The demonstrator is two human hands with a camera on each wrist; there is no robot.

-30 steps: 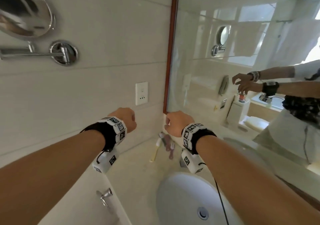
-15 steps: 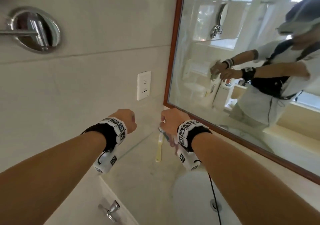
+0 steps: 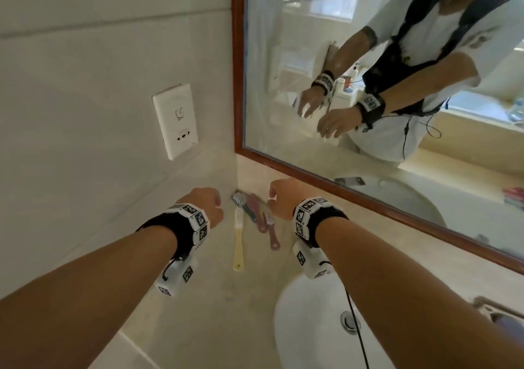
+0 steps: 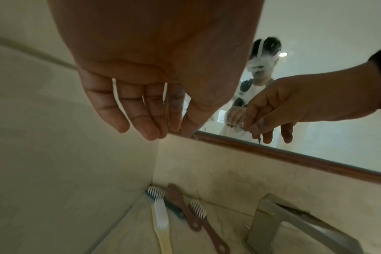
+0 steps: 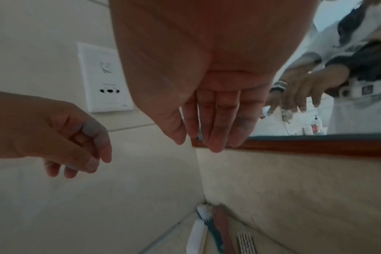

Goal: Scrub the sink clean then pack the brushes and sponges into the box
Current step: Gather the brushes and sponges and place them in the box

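Several toothbrush-style brushes lie in the counter's back corner: a yellow one, a teal one and two reddish-brown ones. My left hand hovers just left of them with straight, relaxed fingers, holding nothing. Just right of them, my right hand hangs the same way, also holding nothing. The white sink lies below my right forearm. No box or sponge shows clearly.
A wood-framed mirror runs along the back wall, reflecting me. A white socket plate sits on the left wall. The metal faucet stands right of the brushes. The drain shows in the basin. Beige counter spreads beneath my forearms.
The view has tipped down from the wall and mirror onto the counter corner. Both hands stay side by side above the brushes; in the mirror their fingers now hang spread.
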